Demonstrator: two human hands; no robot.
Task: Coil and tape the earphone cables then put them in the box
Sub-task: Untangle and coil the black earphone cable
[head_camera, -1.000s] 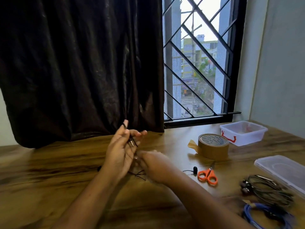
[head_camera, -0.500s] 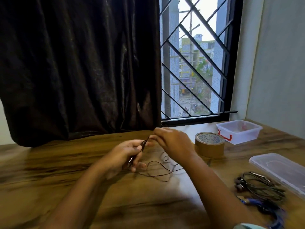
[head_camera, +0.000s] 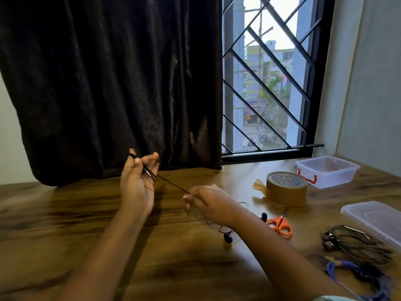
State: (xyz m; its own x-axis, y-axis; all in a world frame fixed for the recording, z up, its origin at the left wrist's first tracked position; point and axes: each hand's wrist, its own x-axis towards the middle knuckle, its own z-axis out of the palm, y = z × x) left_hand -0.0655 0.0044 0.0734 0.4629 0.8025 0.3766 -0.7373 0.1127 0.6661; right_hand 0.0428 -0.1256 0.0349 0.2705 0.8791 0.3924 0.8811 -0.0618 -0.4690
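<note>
My left hand (head_camera: pixel 136 187) is raised above the wooden table, fingers up, with a thin black earphone cable (head_camera: pixel 173 185) looped over its fingers and the metal plug lying against them. The cable runs taut down to my right hand (head_camera: pixel 208 203), which pinches it. Behind my right wrist the rest of the cable trails onto the table, ending in black earbuds (head_camera: pixel 227 237). A roll of brown tape (head_camera: pixel 286 187) stands at the right. The open clear plastic box (head_camera: pixel 326 171) sits behind it near the window.
Orange-handled scissors (head_camera: pixel 280 224) lie right of my right wrist. A coiled dark earphone cable (head_camera: pixel 355 244) and a blue cable (head_camera: pixel 358 279) lie at the lower right, beside the clear box lid (head_camera: pixel 375 220). A dark curtain hangs behind the table.
My right hand has dropped from beside the left hand's fingertips down and right, pulling the cable taut. My left hand has risen with fingers upright. The tape and scissors are uncovered again.
</note>
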